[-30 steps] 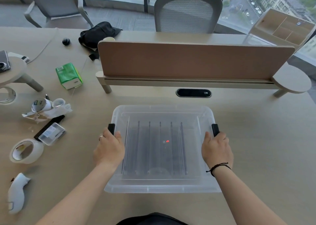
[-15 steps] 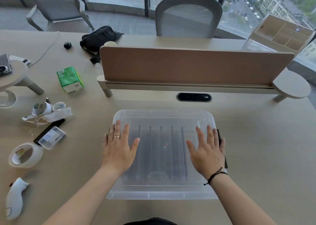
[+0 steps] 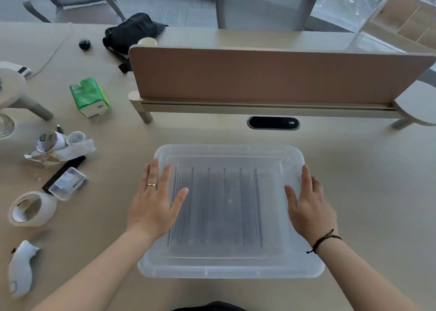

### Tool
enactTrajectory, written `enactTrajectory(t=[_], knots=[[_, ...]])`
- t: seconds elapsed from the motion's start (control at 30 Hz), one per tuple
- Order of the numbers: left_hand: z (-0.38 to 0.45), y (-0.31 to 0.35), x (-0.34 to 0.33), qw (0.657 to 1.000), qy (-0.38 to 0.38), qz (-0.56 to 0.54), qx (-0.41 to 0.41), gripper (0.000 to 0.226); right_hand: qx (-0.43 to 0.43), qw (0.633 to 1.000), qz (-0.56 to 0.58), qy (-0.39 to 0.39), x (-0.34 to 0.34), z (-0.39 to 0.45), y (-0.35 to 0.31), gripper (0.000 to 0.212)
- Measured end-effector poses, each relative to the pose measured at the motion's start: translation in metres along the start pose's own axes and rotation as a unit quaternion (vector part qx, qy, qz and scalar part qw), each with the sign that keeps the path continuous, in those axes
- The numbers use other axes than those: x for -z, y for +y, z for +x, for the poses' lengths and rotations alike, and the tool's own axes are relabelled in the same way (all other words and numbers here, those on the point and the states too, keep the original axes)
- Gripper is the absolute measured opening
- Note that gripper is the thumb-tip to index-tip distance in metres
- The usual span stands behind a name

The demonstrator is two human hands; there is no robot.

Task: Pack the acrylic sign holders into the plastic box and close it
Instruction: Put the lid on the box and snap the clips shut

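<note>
Two hands: both lie flat on the lid of the plastic box, fingers spread, gripping nothing.
Left hand: palm down at the lid's 9 o'clock edge, fingers wide and pointing to 12 o'clock, a ring on one finger.
Right hand: palm down at the lid's 3 o'clock edge, fingers extended and loosely together, thumb out toward the centre; a dark cord bracelet circles the wrist.
Plastic box: clear, lid on, resting on the desk directly ahead of the person at 12 o'clock.
Acrylic sign holders: inside the box, seen through the lid as a row of upright parallel sheets running near to far; the exact count is hard to tell.
White handheld device: on the desk at 8 o'clock, well apart from the box.
Tape roll: at 9 o'clock, near a small clear case that lies on a flat black item.
Crumpled wrappers: at 10 o'clock, beyond the case.
Green tissue pack: farther at 10 o'clock.
Cable port: dark oval in the desk at 12 o'clock, just beyond the box.
Divider panel: upright across the desk behind the port.
Black bag: at 11 o'clock past the panel's end.
Office chair: farthest, at 12 o'clock.
</note>
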State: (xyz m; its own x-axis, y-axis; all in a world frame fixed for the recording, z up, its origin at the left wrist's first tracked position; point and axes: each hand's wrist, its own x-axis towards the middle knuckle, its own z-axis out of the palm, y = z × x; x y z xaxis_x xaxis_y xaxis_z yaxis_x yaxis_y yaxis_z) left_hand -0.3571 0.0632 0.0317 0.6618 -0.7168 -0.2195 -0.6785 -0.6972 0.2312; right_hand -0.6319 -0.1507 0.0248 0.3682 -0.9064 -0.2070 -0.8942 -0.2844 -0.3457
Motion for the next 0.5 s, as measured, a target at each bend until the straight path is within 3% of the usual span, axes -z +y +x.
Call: enactTrajectory(t=[0.2,0.5], knots=[[0.0021,0.0048,-0.0026,0.998,-0.006,0.055,0.003,0.072,-0.023,0.996,-0.075,0.034,-0.0075,-0.0026,-0.0034,0.064],[0.0026,0.0052,-0.0002,0.998,-0.022,0.051,0.007,0.071,-0.032,0.996,-0.076,0.022,-0.0021,-0.0041,-0.0087,0.066]])
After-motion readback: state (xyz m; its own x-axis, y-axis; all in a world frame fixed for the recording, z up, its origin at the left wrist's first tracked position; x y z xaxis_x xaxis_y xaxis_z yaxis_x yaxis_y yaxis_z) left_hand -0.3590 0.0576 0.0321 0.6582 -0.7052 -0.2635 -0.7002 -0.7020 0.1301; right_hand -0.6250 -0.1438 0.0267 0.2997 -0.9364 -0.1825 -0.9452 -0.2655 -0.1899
